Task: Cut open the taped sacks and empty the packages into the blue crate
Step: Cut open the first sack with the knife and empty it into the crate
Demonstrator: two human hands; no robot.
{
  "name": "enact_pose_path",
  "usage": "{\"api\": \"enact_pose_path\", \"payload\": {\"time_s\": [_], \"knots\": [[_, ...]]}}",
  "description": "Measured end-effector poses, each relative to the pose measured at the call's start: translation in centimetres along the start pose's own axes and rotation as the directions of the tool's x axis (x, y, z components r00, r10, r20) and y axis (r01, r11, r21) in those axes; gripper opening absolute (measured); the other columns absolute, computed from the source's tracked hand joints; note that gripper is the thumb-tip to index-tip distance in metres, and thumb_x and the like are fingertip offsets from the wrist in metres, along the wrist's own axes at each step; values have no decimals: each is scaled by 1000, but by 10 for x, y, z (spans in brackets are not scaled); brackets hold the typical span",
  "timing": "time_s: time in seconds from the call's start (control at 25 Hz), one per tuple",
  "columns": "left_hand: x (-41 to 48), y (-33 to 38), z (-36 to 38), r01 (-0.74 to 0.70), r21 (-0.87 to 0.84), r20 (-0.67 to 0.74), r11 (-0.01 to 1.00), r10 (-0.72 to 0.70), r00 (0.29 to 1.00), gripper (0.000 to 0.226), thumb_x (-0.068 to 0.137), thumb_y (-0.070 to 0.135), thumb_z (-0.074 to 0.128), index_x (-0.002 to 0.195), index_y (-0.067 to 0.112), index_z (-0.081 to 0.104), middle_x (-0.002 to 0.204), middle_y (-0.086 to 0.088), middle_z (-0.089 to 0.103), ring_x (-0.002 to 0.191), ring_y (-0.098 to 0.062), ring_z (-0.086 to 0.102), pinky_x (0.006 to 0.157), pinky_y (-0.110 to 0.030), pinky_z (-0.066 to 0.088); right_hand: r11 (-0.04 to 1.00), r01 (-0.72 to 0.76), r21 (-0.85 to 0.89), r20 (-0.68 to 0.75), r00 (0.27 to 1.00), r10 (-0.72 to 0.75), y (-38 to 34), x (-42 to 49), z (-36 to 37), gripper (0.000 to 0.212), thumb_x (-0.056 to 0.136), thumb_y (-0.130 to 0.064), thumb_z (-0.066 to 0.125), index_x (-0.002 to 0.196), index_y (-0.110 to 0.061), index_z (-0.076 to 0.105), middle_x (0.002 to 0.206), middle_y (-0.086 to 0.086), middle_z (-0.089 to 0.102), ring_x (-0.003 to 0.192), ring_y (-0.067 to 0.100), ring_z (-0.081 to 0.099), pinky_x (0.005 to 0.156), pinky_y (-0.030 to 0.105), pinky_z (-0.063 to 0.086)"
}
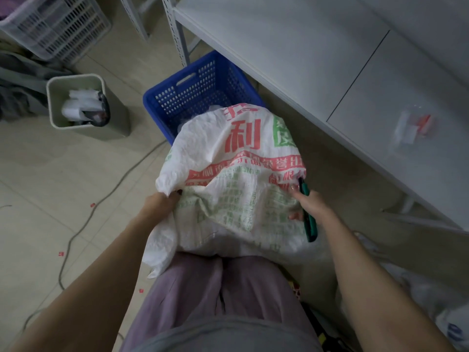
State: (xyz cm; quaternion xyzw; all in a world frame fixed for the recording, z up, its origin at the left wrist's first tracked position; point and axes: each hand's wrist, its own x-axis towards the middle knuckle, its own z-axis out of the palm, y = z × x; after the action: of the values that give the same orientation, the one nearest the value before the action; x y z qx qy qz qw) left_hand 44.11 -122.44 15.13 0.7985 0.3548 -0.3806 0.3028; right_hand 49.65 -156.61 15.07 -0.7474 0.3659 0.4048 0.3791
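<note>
The sack (241, 174) lies against my thighs, its near end bunched over my purple trousers (228, 283) and its far end tipped over the near rim of the blue crate (193, 97). I hold it this way, I'd say, so that whatever is inside slides forward and down into the crate rather than onto the floor (50, 186).

My left hand (162, 201) has its fingers curled into a fistful of the woven cloth at the sack's left edge. My right hand (308, 207) is wrapped round the green knife (310, 219), which lies along the sack's right side, while its fingertips press the cloth. Holding the knife in the palm spares me from putting it down. I can't tell whether the blade is out.

Something pale shows inside the crate just past the sack; it may be a package, but I can't be sure. Left of the crate stands a grey bin (114, 118) with scraps in it, and a cable (83, 224) trails across the tiles. A white shelf (279, 47) runs along the right, and a grey crate (58, 24) sits in the far left corner.
</note>
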Motion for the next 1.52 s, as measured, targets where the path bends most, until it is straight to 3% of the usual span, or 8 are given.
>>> {"api": "enact_pose_path", "payload": {"time_s": [0.16,0.28,0.44,0.76,0.96,1.12,1.24,1.52], "knots": [[-1,-12,6,-1,215,337,977,-74,939,96,64,69,67,135,8,44,136,-12,47,125,-29,45,98,-36,37,982,-53,-181,176,981,85,30,-8,-6,69,61,-50,81,110,-6,63,90,6,68,67,17,63,64,30,52],[-9,-18,16,-6,386,478,922,-195,856,80,73,54,70,134,11,41,131,-7,48,120,-25,47,99,-37,42,934,-104,-341,292,933,211,45,-15,-2,71,55,-41,89,113,-10,61,102,3,66,86,17,62,66,26,50],[-9,-23,33,-92,542,435,835,-185,881,53,74,31,68,119,7,55,111,-8,56,103,-23,56,85,-30,47,858,-192,-476,220,919,327,58,-18,5,56,72,-26,83,110,-2,49,68,6,51,53,14,45,48,24,37],[4,19,4,-14,64,14,998,13,1000,37,87,17,53,118,-2,54,117,-21,58,108,-36,55,87,-37,44,995,32,-99,34,999,-29,-45,-18,-12,20,83,-9,70,92,-5,53,62,4,51,54,13,47,51,26,37],[-25,54,-35,-207,-508,-185,836,129,974,28,74,20,53,95,3,61,90,-11,62,85,-27,57,69,-33,44,875,288,388,-130,958,-257,-98,-46,-25,30,70,-12,74,97,0,67,72,8,68,64,23,63,66,29,50],[-48,69,-41,-233,-599,-221,766,122,968,11,77,14,51,83,12,59,79,-4,61,80,-27,61,65,-32,47,846,329,419,-175,944,-281,-101,-73,-12,8,66,-8,68,70,-12,63,64,2,60,58,18,55,53,19,43],[-59,81,-43,-273,-605,-262,748,137,955,14,84,5,46,80,14,56,76,-1,58,69,-17,56,54,-22,41,804,282,523,-77,955,-285,-93,-79,-2,10,61,-10,66,70,-11,66,74,5,64,69,22,60,66,27,46],[-66,78,-41,-387,-646,-278,658,270,922,21,81,-1,46,72,14,57,73,-3,60,66,-17,58,58,-28,47,796,283,534,-164,959,-231,-69,-89,-16,11,58,-8,63,69,-11,62,66,3,63,65,21,59,59,25,46]]}}
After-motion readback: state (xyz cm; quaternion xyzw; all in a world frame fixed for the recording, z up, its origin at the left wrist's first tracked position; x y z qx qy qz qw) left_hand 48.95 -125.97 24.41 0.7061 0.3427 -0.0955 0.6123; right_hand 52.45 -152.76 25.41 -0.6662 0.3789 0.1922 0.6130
